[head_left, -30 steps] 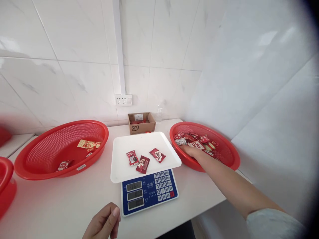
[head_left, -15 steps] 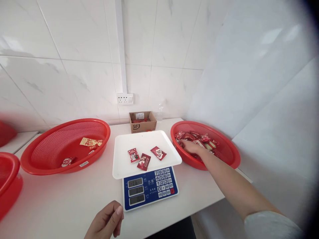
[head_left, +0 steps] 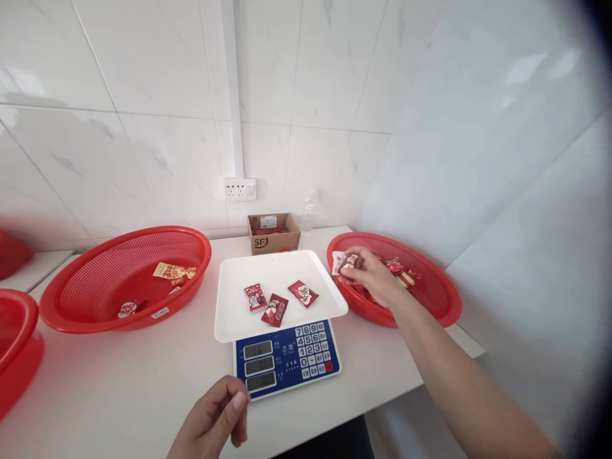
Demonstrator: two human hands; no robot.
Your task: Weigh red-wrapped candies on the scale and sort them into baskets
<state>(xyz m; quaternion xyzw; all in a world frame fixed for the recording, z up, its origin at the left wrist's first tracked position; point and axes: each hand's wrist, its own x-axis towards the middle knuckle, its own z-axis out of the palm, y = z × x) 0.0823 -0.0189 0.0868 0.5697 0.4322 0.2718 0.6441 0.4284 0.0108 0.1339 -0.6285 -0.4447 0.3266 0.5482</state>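
Note:
My right hand (head_left: 370, 274) pinches small wrapped sweets above the near left part of the right red basket (head_left: 444, 299). A dark red wrapper (head_left: 352, 262) shows at the fingers, with a paler wrapper (head_left: 337, 260) beside it. Other red and gold wrapped sweets (head_left: 404, 274) lie in that basket, partly hidden by the hand. On the white pan (head_left: 239, 271) of the digital scale (head_left: 287, 360) rest three red packets (head_left: 275, 310), apart from each other. My left hand (head_left: 215, 414) is loosely closed by the scale's front left corner, with nothing visible in it.
A left red basket (head_left: 95, 271) holds a few packets and a gold one (head_left: 167, 271). Behind the scale stand an open cardboard box (head_left: 275, 242) and a clear bottle (head_left: 307, 213). Another red basket (head_left: 19, 357) reaches in at the left edge. Tiled walls close off the back and right.
My right hand has risen out of the sweets in the right basket and now has wrapped sweets in its fingers. My left hand has shifted slightly right and up, toward the scale.

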